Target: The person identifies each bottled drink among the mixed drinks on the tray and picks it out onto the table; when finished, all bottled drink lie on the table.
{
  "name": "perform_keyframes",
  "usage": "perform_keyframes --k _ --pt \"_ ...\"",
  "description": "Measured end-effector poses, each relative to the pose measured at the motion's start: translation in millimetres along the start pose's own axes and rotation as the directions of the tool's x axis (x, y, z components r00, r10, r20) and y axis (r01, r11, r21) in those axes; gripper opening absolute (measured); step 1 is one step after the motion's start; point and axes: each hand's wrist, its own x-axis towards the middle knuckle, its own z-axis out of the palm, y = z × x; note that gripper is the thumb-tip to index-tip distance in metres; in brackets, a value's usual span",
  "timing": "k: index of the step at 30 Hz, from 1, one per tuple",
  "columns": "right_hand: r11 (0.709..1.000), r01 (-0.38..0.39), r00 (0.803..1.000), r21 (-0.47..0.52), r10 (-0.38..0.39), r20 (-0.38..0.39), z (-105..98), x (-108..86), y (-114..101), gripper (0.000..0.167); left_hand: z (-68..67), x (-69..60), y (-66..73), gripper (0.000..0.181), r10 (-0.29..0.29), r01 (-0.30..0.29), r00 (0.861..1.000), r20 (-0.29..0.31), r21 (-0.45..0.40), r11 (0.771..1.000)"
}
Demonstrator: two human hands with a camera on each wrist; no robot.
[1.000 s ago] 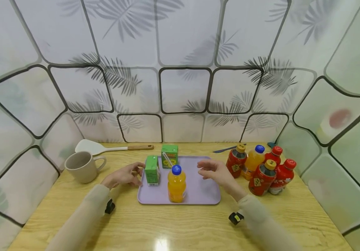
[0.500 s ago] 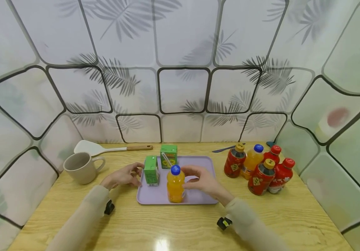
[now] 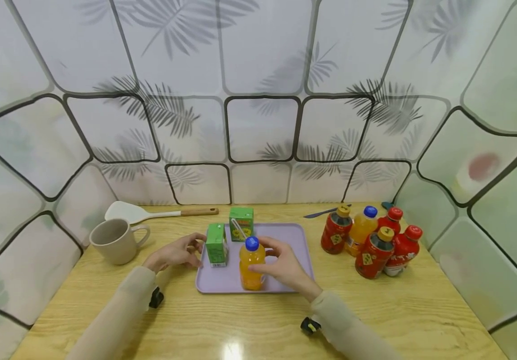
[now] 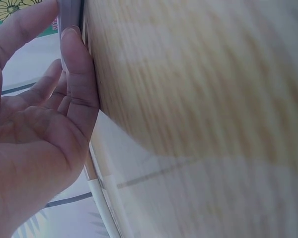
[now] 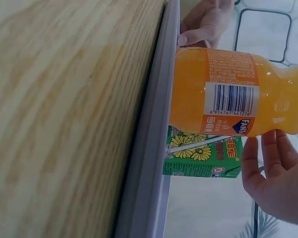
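An orange soda bottle (image 3: 249,280) with a blue cap stands upright on the lilac tray (image 3: 295,237). My right hand (image 3: 287,267) grips it from the right, thumb in front and fingers curling behind. Fanta lettering and a barcode show on the bottle (image 5: 223,94) in the right wrist view. At the tray's left edge, my left hand (image 3: 176,252) rests with loosely bent fingers; its fingertips (image 4: 78,54) touch the rim in the left wrist view. Two green drink cartons stand on the tray: one carton (image 3: 216,245) at left, another carton (image 3: 242,222) behind with a straw.
Right of the tray, several bottles cluster: dark ones with gold caps (image 3: 374,255), an orange one (image 3: 361,232) and red ones (image 3: 404,247). A grey mug (image 3: 113,242) stands left. Behind lie a white spatula (image 3: 132,212) and a blue utensil (image 3: 323,213). A patterned curtain encloses the table.
My right hand has moved left from over the tray's right side and taken hold of the orange soda bottle. My left hand has stayed at the tray's edge.
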Motion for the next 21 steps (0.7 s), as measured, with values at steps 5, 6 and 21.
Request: perform_keyframes --k 5,6,21 --pt "1.000 -0.006 0.999 -0.020 0.005 -0.049 -1.5 -2.0 1.8 0.057 0.3 0.3 0.4 0.076 -0.003 0.003 1.000 -0.002 -0.003 1.000" --pt "1.000 -0.010 0.998 -0.020 0.009 -0.064 -1.9 -2.6 2.3 0.058 0.3 0.3 0.3 0.076 -0.004 0.004 1.000 -0.002 -0.004 1.000" --pt "1.000 -0.009 0.983 0.008 0.010 -0.184 -22.8 -13.7 -0.8 0.056 0.3 -0.1 -1.3 0.074 0.005 -0.005 1.000 -0.010 -0.005 1.000"
